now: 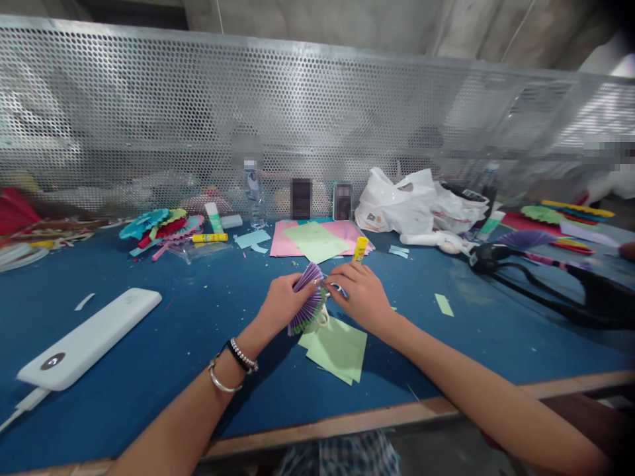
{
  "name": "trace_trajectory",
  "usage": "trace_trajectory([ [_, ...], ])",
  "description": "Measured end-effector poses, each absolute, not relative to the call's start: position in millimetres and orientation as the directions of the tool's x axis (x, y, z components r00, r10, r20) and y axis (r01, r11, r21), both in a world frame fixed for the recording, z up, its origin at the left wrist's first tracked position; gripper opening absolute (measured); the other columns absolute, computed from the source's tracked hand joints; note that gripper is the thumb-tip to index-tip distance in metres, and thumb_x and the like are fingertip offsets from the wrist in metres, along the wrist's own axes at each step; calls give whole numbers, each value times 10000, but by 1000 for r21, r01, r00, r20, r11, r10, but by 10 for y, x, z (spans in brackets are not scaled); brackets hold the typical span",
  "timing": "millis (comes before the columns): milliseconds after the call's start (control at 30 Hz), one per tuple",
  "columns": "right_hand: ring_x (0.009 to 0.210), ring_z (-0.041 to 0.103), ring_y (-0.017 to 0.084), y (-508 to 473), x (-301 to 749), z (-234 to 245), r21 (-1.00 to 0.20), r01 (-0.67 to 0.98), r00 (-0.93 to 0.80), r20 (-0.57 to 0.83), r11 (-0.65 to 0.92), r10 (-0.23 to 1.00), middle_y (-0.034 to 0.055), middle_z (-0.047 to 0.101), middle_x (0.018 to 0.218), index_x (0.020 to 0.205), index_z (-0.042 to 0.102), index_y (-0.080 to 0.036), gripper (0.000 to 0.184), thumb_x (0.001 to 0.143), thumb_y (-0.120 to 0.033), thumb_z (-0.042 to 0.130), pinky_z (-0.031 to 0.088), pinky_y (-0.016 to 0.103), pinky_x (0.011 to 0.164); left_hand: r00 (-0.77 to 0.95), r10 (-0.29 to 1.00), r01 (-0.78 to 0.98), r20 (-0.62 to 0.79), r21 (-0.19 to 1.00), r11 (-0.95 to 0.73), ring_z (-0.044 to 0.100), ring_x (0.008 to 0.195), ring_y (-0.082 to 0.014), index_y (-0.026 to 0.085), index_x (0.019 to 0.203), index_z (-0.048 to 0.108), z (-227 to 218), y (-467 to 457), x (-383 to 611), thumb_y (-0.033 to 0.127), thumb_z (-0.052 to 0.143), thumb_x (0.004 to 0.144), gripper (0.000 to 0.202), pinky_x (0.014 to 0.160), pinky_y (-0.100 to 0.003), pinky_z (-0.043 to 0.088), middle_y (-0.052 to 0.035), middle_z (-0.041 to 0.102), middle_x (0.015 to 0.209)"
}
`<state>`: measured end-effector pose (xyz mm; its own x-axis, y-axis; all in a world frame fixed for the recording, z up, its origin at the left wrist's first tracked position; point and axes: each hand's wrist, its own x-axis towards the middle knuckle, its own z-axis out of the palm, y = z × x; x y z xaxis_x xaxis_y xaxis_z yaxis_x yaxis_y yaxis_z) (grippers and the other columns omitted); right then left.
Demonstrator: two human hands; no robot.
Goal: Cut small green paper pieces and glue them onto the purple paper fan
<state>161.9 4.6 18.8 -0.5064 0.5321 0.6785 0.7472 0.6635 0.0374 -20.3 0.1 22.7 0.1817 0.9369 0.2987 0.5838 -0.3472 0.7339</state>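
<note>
My left hand (284, 299) is closed around a pleated paper fan (308, 297), purple with a green edge, held above the table. At the fan's right side, the fingers of my right hand (361, 292) are pinched together. A small blue and white looped piece (338, 289) shows under them; whether it is gripped is unclear, and the fingertips' hold is partly hidden. Below the fan lie several light green paper sheets (337, 350), with a cream ring-shaped handle (323, 317) partly covered. A yellow glue stick (360, 249) stands upright just beyond my right hand.
Pink sheets (280, 243) lie farther back under a green sheet (316, 241). Colourful folded paper pieces (166, 231) are at back left. A white power bank (94, 337) lies left, a black strapped bag (585, 291) right. White plastic bags (397, 201) and a water bottle (254, 195) stand near the perforated metal screen (297, 99).
</note>
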Motion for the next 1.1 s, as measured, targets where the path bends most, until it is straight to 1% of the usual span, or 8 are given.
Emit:
trace_trajectory([
  [167, 816, 495, 163, 42, 1617, 205, 64, 752, -512, 684, 656, 520, 29, 622, 883, 842, 623, -184, 178, 865, -263, 465, 338, 300, 685, 205, 949, 579, 240, 752, -315, 445, 572, -115, 122, 673, 602, 235, 30, -221, 548, 426, 741, 466, 506, -208, 294, 15, 537, 594],
  [267, 810, 492, 162, 31, 1614, 215, 95, 749, -523, 693, 656, 497, 28, 622, 876, 834, 620, -184, 177, 866, -259, 463, 325, 305, 672, 231, 954, 557, 193, 778, -292, 451, 589, -120, 121, 689, 597, 250, 36, -233, 553, 432, 738, 465, 515, -209, 307, 6, 540, 618],
  [367, 817, 488, 165, 13, 1613, 225, 113, 745, -532, 694, 657, 484, 35, 621, 875, 836, 621, -187, 171, 865, -252, 465, 317, 313, 676, 233, 961, 526, 152, 811, -256, 453, 587, -123, 120, 668, 578, 274, 25, -243, 562, 446, 724, 465, 510, -213, 314, -3, 533, 613],
  [600, 830, 492, 166, -16, 1614, 247, 97, 743, -524, 700, 662, 486, 37, 615, 879, 847, 619, -190, 174, 866, -257, 460, 322, 312, 685, 240, 968, 418, 67, 893, -166, 505, 600, -138, 118, 724, 588, 313, -16, -249, 526, 513, 694, 416, 532, -229, 374, -40, 586, 677],
  [767, 826, 494, 163, -25, 1610, 250, 77, 743, -508, 711, 665, 486, 39, 615, 873, 834, 620, -189, 180, 865, -258, 457, 321, 309, 686, 253, 967, 388, 43, 911, -142, 538, 612, -146, 113, 765, 614, 308, -23, -239, 463, 554, 682, 364, 549, -237, 399, -58, 624, 706],
  [967, 822, 491, 163, -30, 1608, 244, 84, 747, -514, 702, 660, 492, 33, 617, 879, 832, 616, -188, 175, 862, -255, 458, 314, 312, 686, 245, 968, 397, 46, 906, -144, 521, 572, -127, 120, 699, 597, 283, 3, -237, 448, 565, 679, 330, 516, -219, 371, -29, 604, 646],
  [1100, 836, 493, 164, -37, 1605, 252, 79, 750, -508, 705, 656, 496, 39, 613, 878, 833, 622, -187, 177, 861, -255, 461, 315, 310, 693, 207, 976, 429, 70, 890, -155, 512, 557, -131, 117, 657, 584, 276, 5, -230, 468, 557, 674, 353, 502, -220, 357, -19, 582, 601],
])
